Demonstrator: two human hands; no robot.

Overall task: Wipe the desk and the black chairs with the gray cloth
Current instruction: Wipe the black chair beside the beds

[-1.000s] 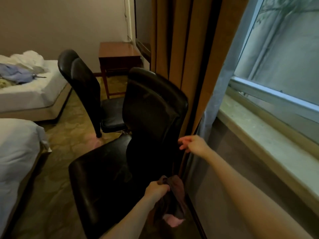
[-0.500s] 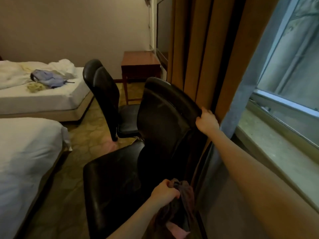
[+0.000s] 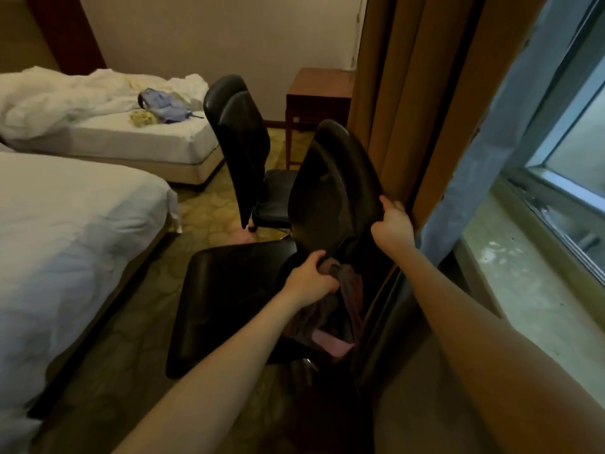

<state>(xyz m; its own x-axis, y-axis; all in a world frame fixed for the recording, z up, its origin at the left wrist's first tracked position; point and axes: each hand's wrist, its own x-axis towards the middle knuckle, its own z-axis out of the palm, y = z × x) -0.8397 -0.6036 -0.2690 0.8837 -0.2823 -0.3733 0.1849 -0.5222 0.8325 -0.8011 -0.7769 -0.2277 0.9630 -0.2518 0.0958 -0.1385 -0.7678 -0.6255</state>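
Head view: hotel-type room, patterned yellow-green floor point(image 3: 209, 217), two beds point(image 3: 65, 224) in white linen, the far one rumpled. Brown pleated curtain point(image 3: 409, 93) hangs beside a stone-look window sill point(image 3: 523, 273). Small wooden desk point(image 3: 319, 93) stands against the far wall. Two glossy black chairs with curved backs: far chair point(image 3: 242, 139) and near chair point(image 3: 229, 299). Right hand point(image 3: 393, 229) grasps the near chair's backrest edge. Left hand point(image 3: 311, 280) clutches the bunched gray cloth point(image 3: 319, 314) at the foot of that backrest.
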